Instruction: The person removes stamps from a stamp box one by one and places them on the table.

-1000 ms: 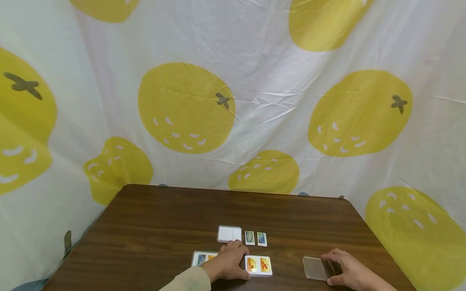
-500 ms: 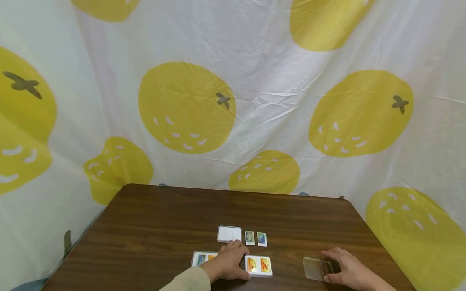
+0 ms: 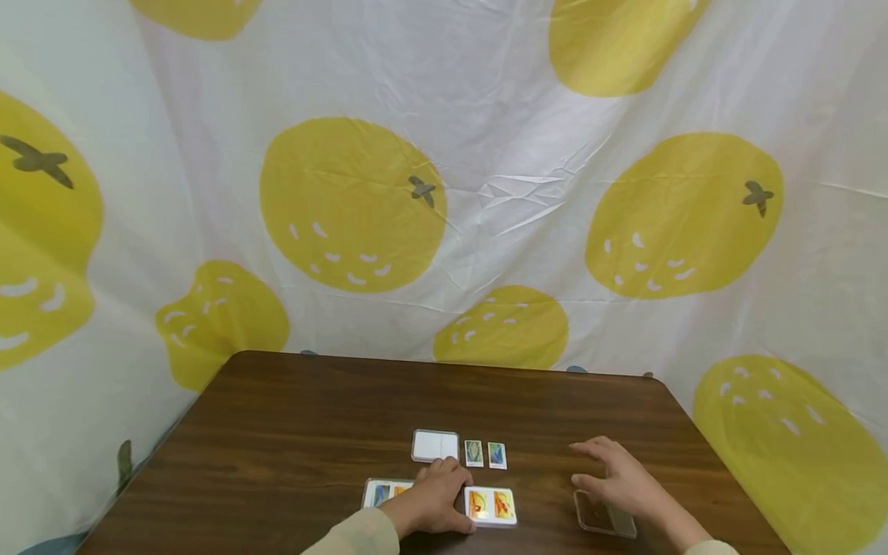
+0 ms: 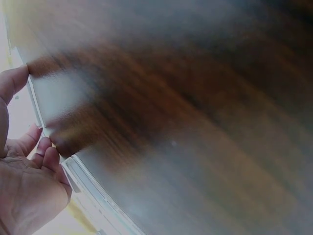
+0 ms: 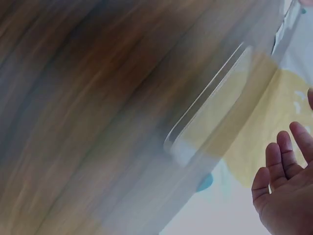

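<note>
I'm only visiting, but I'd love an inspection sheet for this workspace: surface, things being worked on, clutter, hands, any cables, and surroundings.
Surface: dark wood-grain table.
Job's things: holder with two orange pictures in front; clear plastic case at right; partly hidden picture holder at left; clear-rimmed holder with white inside farther back, with green-pictured card and blue-pictured card side by side to its right.
Clutter: nothing seen.
Left hand: at the left end of the holder with two orange pictures; grip unclear.
Right hand: raised near the clear plastic case, holding nothing.
Cables: nothing seen.
Surroundings: white fabric backdrop printed with yellow fruit.
</note>
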The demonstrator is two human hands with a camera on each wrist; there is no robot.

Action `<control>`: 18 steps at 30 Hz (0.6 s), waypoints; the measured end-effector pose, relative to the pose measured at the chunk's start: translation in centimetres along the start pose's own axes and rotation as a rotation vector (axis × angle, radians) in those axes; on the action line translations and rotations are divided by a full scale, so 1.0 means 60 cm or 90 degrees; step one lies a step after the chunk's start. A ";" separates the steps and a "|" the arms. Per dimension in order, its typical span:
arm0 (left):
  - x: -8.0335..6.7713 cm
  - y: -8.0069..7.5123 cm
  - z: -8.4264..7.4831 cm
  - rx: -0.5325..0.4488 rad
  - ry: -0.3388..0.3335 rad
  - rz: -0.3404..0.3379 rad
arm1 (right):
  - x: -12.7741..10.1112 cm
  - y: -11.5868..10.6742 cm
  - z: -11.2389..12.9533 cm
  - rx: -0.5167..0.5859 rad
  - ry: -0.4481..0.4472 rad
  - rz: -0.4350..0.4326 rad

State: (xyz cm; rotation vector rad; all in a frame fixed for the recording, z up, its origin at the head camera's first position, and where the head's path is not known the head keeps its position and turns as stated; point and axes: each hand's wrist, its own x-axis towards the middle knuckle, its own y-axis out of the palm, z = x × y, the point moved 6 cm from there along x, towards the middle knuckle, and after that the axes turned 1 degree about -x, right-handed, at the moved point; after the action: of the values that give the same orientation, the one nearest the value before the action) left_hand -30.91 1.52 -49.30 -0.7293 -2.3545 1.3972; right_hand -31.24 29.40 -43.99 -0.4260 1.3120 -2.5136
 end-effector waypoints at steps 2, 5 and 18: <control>0.000 0.000 -0.001 0.001 0.001 -0.001 | 0.008 0.008 0.009 0.001 0.018 -0.014; -0.001 -0.002 -0.001 0.000 -0.002 0.001 | 0.021 0.024 0.019 0.020 0.054 -0.023; 0.001 0.001 -0.001 0.002 0.000 0.003 | 0.044 0.057 0.034 0.059 0.171 -0.100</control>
State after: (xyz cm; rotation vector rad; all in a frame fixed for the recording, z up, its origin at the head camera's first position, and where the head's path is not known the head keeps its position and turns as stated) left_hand -30.95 1.61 -49.32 -0.7345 -2.3515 1.4020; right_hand -32.52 24.99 -45.36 -0.1819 1.2910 -2.8295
